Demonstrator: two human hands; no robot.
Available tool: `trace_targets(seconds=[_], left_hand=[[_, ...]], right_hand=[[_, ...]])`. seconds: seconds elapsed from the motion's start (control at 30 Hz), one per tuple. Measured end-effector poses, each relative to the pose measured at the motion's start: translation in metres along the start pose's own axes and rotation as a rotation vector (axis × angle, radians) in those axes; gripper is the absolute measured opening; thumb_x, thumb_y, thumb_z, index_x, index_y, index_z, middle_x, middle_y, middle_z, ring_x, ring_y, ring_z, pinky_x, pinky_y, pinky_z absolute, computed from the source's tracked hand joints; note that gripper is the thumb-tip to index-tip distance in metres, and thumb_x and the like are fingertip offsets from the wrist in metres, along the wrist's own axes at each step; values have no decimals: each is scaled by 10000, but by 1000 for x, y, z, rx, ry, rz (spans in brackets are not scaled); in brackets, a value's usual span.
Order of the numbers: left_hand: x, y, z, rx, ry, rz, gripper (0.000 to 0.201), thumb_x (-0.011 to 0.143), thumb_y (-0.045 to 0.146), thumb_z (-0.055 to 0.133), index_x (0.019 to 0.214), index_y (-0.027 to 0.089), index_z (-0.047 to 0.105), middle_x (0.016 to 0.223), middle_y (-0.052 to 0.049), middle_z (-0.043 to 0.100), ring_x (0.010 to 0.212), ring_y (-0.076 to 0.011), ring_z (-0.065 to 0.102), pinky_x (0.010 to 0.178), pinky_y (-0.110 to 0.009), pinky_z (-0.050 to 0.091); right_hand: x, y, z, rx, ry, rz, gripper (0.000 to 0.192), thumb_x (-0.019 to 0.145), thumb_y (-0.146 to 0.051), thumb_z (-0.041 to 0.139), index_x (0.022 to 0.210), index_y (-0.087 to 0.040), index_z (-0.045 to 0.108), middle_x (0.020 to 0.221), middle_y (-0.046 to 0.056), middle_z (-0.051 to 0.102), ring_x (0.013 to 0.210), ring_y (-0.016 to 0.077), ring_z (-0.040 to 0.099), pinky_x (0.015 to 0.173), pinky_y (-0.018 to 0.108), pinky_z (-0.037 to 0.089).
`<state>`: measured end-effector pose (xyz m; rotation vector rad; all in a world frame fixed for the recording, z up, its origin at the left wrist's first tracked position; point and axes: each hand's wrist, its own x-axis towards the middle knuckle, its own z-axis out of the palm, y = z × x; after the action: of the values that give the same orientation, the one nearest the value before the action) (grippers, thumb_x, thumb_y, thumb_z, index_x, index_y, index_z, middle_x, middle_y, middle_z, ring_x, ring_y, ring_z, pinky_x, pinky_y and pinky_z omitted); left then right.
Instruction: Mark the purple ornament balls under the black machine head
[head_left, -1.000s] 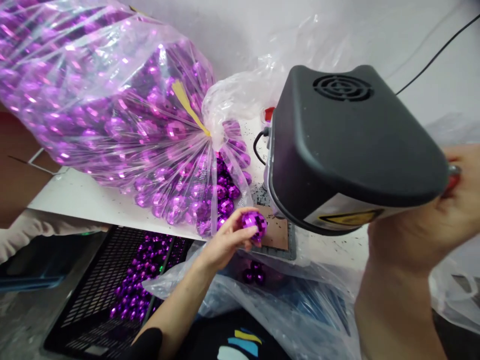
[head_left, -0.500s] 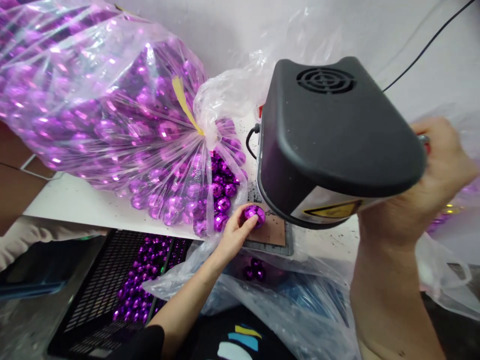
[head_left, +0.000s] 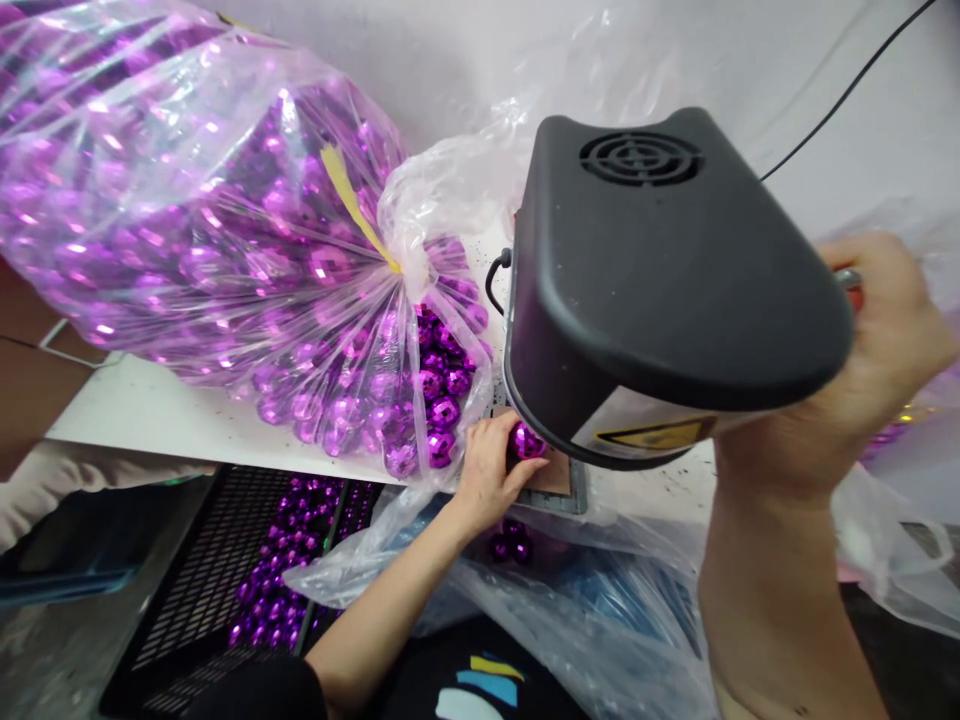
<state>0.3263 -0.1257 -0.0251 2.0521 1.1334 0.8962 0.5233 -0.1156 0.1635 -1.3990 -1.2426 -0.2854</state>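
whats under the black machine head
Under the black machine head, the left hand holds a purple faceted ball on a brown pad. The head covers the rest of the pad and whatever touches the ball.

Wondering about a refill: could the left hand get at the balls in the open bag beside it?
Probably yes. The left hand holds a ball right beside the bag mouth; only loose plastic lies between.

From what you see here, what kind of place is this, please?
Probably a small factory workstation for ornaments: a big clear bag of purple faceted balls, a black-hooded machine, and a black crate with more balls.
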Motion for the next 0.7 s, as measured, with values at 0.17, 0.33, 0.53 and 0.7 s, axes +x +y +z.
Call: trace_targets(seconds=[0.17,0.33,0.53,0.7], left_hand=[[-1,1,1,-7,-28,22,531,923,409,657,1391,195,527,1312,-145,653,1251,-327,571,1107,-527,407],[1,0,0,-47,-101,32,492,968,403,587,1406,199,497,1337,-141,642,1291,-308,561,1191,-555,311],[7,8,-5,-21,-191,-22,436,987,444,532,1362,220,537,1341,-131,644,1292,-315,554,1161,-552,343],[9,15,-8,1,-193,-39,440,974,493,534,1330,237,574,1333,-124,646,1279,-321,557,1150,-539,361]], right_hand=[[0,2,-1,15,-6,12,432,950,-490,522,800,-87,556,669,-19,383,679,-3,350,633,174,272],[0,3,-3,39,-19,0,413,947,-469,538,810,-81,570,661,-23,388,675,-13,357,637,161,288],[-1,3,-2,46,-46,-16,369,974,-429,503,844,-89,564,648,-40,398,656,-25,367,657,150,309],[-10,0,-5,17,21,-92,379,992,-435,467,880,-100,602,741,-13,498,699,-13,412,661,165,334]])
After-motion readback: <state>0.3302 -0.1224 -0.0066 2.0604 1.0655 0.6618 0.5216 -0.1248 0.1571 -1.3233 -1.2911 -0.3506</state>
